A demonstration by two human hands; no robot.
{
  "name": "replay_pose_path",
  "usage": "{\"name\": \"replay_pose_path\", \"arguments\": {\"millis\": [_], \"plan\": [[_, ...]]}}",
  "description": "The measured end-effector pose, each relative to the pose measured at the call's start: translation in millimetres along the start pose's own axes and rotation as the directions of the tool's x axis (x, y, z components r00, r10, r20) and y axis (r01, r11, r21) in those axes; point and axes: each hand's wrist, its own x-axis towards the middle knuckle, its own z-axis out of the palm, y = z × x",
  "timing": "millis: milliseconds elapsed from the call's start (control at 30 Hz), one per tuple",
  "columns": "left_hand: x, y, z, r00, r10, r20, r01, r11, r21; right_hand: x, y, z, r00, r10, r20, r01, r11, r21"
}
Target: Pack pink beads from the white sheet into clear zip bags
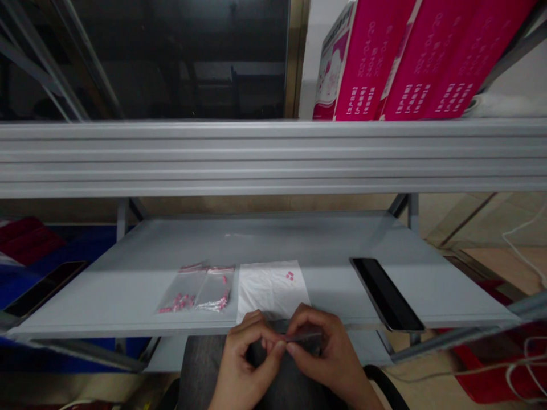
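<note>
My left hand [248,356] and my right hand [327,353] meet just below the front edge of a grey shelf board [128,279]. Both pinch the top edge of a small clear bag [304,337] held between them. On the board right above my hands lies a white sheet [267,293] with a few small pink pieces [289,276] on it. To its left lie two small clear zip bags [199,289] with pink pieces inside.
A black phone [387,293] lies on the board's right side, reaching over the front edge. A second dark phone [43,287] lies at far left. A grey shelf beam [273,156] crosses above, with pink boxes [410,57] on it. White cables [530,364] hang at the right.
</note>
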Motion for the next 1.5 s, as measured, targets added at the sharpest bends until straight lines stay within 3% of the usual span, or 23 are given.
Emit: {"name": "replay_pose_path", "arguments": {"millis": [233, 433, 633, 767, 1033, 1133, 1233, 1333, 1433, 1500], "plan": [[1, 0, -1.4, 1.000, 0.019, -0.008, -0.019, 0.999, 0.034, -2, 1, 3, 0.998, -0.015, -0.059, 0.015, 1.000, -0.009], [1, -1, -6.2, 1.000, -0.003, 0.021, 0.003, 1.000, -0.002, -2, 4, -3, 0.996, 0.081, 0.031, -0.083, 0.994, 0.073], [4, -1, -8.6, 1.000, -0.015, 0.016, 0.016, 1.000, -0.004, -4, 10, -4, 0.992, 0.118, -0.047, -0.113, 0.987, 0.111], [4, -5, -11.7, 0.996, -0.086, 0.029, 0.088, 0.994, -0.060, -2, 11, -7, 0.978, 0.176, -0.109, -0.157, 0.974, 0.161], [3, -9, -12.5, 0.980, -0.197, 0.030, 0.199, 0.965, -0.173, 1, 2, -11, 0.985, 0.031, -0.168, 0.000, 0.983, 0.182], [4, -10, -11.4, 0.975, -0.223, 0.014, 0.221, 0.957, -0.189, -1, 3, -13, 0.983, 0.049, -0.176, -0.020, 0.986, 0.165], [10, -14, -1.1, 0.973, -0.229, 0.031, 0.231, 0.964, -0.133, -2, 10, -20, 0.977, 0.102, -0.189, -0.076, 0.987, 0.140], [23, -22, 23.5, 0.973, -0.219, 0.068, 0.221, 0.975, -0.032, 3, 22, -34, 0.946, 0.126, -0.297, -0.122, 0.992, 0.035], [39, -28, 52.9, 0.981, -0.182, 0.069, 0.180, 0.983, 0.027, 16, 42, -52, 0.915, 0.057, -0.398, -0.159, 0.960, -0.229], [43, -30, 66.0, 0.989, -0.143, 0.042, 0.140, 0.987, 0.086, 25, 57, -64, 0.898, -0.036, -0.438, -0.184, 0.875, -0.449]]}}
